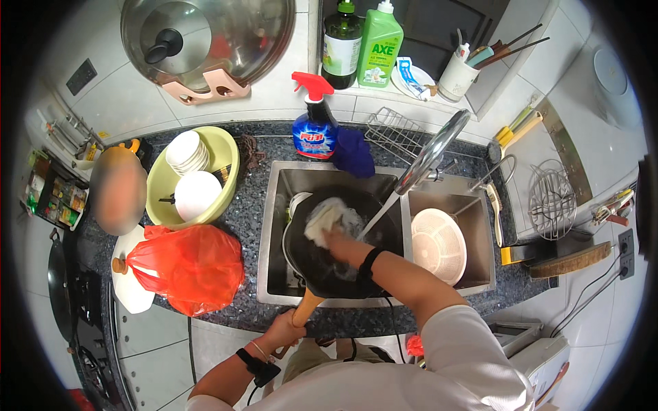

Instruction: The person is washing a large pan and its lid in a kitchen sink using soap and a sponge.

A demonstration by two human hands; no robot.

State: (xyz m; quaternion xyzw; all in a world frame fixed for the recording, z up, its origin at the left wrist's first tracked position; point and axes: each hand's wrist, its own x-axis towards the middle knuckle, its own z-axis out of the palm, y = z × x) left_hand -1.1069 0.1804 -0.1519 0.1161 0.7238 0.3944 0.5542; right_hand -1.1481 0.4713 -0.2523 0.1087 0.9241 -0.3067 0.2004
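Left grip (282,331): one, closed around the lower end of a wooden handle (308,305).

Black pan (307,255): one, the thing being washed, as I judge from here; beyond the left grip and beneath the right, inside the left bowl of a steel sink (264,236). Best steadied by the handle, tipped slightly if suds need to run off.

Right grip (338,241): one, bunched over a pale cloth (322,220) and holding it against the pan's inside; exact finger placement hidden from me. Advised: flat, even pressure, overlapping circles from the middle outward, then round the wall and rim.

Tap (433,149): one, beyond and to the right of the right grip, a thin stream, apparently water, falling just beside it. Useful for rinsing; suds show around the cloth, so a full rinse seems due after the scrubbing.

Colander (449,241): one, pale, in the bowl to the right of the right grip; elbow best held clear.

Desk (255,188): dark, speckled, surrounding the sink; splashes likely if the pan is jerked.
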